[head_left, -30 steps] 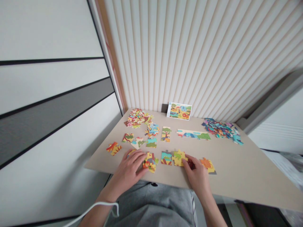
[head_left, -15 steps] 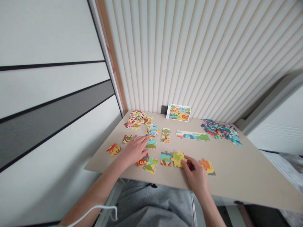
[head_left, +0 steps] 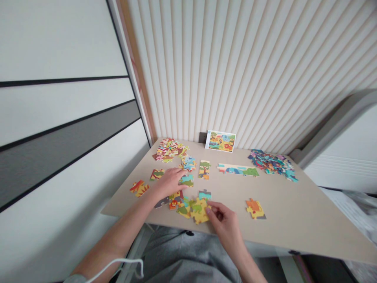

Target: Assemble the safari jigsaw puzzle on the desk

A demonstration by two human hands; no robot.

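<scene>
A yellow jigsaw puzzle piece [head_left: 200,216] with a green animal on it is pinched at its right edge by my right hand [head_left: 225,220]. This piece overlaps the green and yellow piece [head_left: 183,211] to its left and partly covers a teal piece [head_left: 205,194]. My left hand [head_left: 171,182] rests low over the table, fingers stretched out and thumb apart. Its fingertips are beside a teal and green piece [head_left: 187,180]. Just below that hand lie a lion piece [head_left: 174,202] and a grey piece [head_left: 161,202], partly hidden by my wrist.
A picture card [head_left: 220,141] leans against the ribbed wall. Piles of pieces lie at the back left [head_left: 167,149] and back right [head_left: 273,163]. Joined strips [head_left: 238,169] and a tree strip [head_left: 204,169] sit mid-table. An orange and yellow piece [head_left: 255,208] lies right.
My right hand has carried the yellow piece left and toward me, over the green and yellow piece. My left hand stays in nearly the same place.
</scene>
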